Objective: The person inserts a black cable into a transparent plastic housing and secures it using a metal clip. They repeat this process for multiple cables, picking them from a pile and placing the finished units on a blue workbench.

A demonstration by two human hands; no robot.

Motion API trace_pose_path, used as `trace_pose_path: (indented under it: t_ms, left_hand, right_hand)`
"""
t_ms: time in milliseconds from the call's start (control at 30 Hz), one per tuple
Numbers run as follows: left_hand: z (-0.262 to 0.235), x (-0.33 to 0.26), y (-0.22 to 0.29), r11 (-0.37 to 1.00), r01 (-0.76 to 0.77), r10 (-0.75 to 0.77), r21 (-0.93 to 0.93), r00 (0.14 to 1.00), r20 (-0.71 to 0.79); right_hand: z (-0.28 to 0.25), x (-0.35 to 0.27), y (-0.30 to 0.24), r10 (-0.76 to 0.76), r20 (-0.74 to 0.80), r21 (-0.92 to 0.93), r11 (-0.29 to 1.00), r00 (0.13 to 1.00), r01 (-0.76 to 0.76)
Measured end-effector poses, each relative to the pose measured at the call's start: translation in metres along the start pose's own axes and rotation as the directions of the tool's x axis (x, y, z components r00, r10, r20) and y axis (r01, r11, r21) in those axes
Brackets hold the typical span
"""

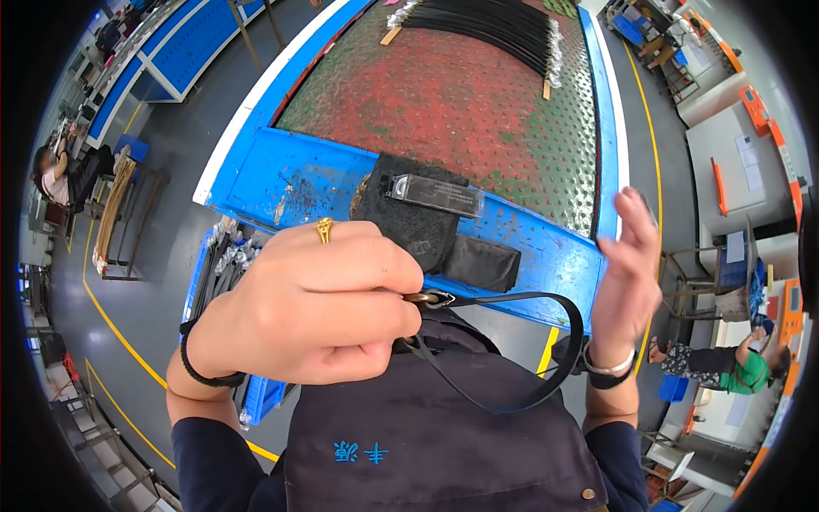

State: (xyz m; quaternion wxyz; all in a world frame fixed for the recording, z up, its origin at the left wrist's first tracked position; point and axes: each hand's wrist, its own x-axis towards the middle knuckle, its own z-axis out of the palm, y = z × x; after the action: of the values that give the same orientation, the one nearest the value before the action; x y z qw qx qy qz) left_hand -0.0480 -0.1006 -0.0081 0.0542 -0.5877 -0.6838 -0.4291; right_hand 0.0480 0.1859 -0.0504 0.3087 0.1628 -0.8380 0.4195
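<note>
My left hand [320,303] is closed in a pinch on the metal-ringed end of a thin black strap [567,320], in front of my dark apron [409,427]. From the fingertips the strap runs right and curls back in a wide loop. My right hand [630,282] is raised beyond the loop's right side, fingers apart and slightly blurred, with nothing in it. On the blue bench edge ahead lies a black pad [401,218], bearing a narrow dark device with a clear cover [435,194]. A small black block [482,262] sits beside the pad.
A bundle of black strips [482,30] with white-wrapped ends lies at the far side of the bench's worn red-and-green studded surface [426,111]. A blue crate [264,397] holding dark strips stands below left. Other people sit far left and work at far right.
</note>
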Motion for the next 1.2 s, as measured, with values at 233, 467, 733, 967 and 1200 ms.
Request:
trace_pose_path:
  t_ms: [233, 467, 733, 967, 1200]
  left_hand:
    - [0.0, 0.0, 0.004, 0.99, -0.129, 0.13, 0.058, 0.991, -0.013]
    - [0.003, 0.001, 0.005, 0.985, -0.157, 0.156, 0.067, 0.988, 0.007]
    - [0.006, 0.006, 0.008, 0.984, -0.162, 0.161, 0.072, 0.987, 0.025]
    - [0.003, 0.004, 0.009, 0.981, -0.177, 0.175, 0.077, 0.984, 0.036]
    - [0.006, 0.002, 0.009, 0.981, -0.181, 0.182, 0.067, 0.983, -0.008]
  right_hand:
    - [0.066, -0.11, 0.092, 0.388, 0.378, -0.59, 0.8, 0.841, -0.103]
    - [0.023, -0.049, 0.053, 0.349, 0.348, -0.334, 0.913, 0.87, -0.233]
    - [-0.002, 0.022, -0.046, -0.11, 0.541, -0.085, 0.979, 0.834, 0.184]
    - [0.005, 0.022, -0.05, -0.141, 0.575, -0.11, 0.963, 0.806, 0.247]
    - [0.009, 0.019, -0.047, -0.133, 0.543, -0.089, 0.973, 0.829, 0.215]
